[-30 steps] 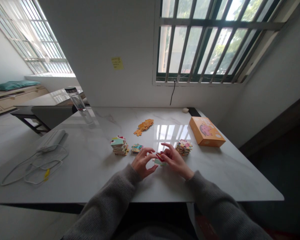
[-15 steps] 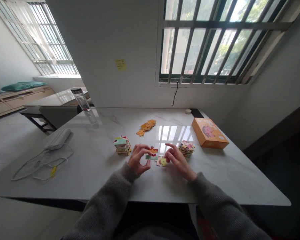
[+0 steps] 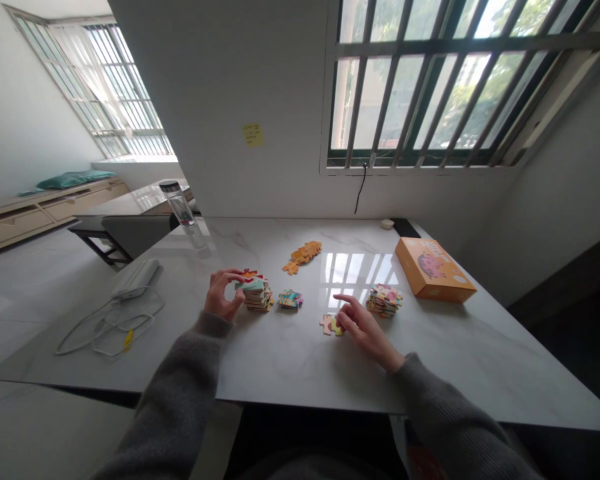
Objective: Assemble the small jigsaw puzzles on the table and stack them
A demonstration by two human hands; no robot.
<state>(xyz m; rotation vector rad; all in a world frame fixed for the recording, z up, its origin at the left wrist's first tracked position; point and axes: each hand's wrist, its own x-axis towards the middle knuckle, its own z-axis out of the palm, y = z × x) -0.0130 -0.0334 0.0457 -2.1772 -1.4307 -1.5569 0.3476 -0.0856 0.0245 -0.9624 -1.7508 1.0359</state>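
My left hand [image 3: 223,295] pinches a red, orange and green puzzle piece [image 3: 250,276] between thumb and fingers, right at the top of the left stack of puzzle pieces [image 3: 260,300]. A pink and yellow-green puzzle piece [image 3: 327,325] lies on the table. Over its right end is my right hand [image 3: 359,328], thumb and curled fingers closed at its edge and index finger stretched out. A small pile of teal and purple pieces [image 3: 291,299] rests between the hands. Just beyond my right hand stands another stack of pieces [image 3: 385,301].
Orange pieces [image 3: 303,256] lie overlapped in a row farther back. An orange box [image 3: 434,270] sits at the right. On the left are a glass bottle [image 3: 179,203], a white device [image 3: 136,279] and its looped cable [image 3: 96,343]. A dark flat object [image 3: 407,228] lies by the wall.
My left hand has moved left with its puzzle piece, from the middle to the left stack. This uncovers the teal and purple pile. My right hand stays by the pink and yellow-green piece.
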